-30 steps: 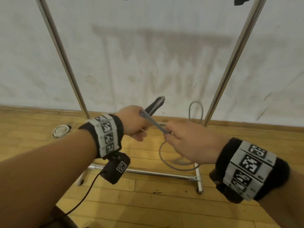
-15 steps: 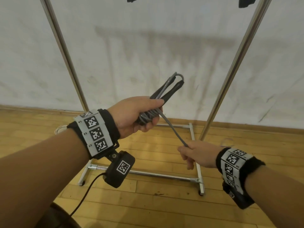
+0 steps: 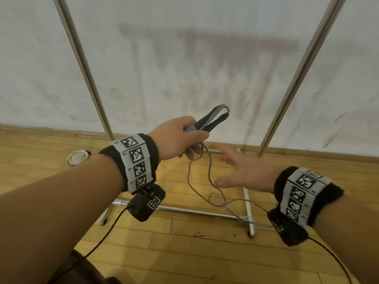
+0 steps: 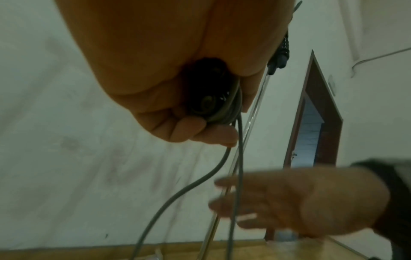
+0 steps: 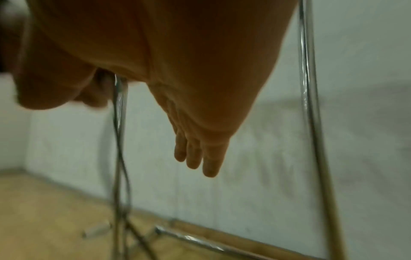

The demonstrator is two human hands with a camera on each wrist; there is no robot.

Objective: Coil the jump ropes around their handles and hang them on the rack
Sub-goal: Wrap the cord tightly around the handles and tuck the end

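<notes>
Left hand (image 4: 155, 73): fills the top of the view, fingers curled round the handles (image 4: 206, 98).
Handles: 2 dark round butt ends show inside the grip, grey cord wound beside them.
Rope (image 4: 239, 149): 2 grey strands drop from the grip, just past the fingertips (image 4: 213, 133), and run out of the view's lower edge.
Right hand (image 4: 300, 202): blurred, below the grip, fingers straight, reaching toward the strands; contact unclear.
Rack pole (image 4: 251, 123): shiny, just behind the grip, slanting downward.
Doorway (image 4: 311, 126): beyond the grip, in the pale wall.
</notes>
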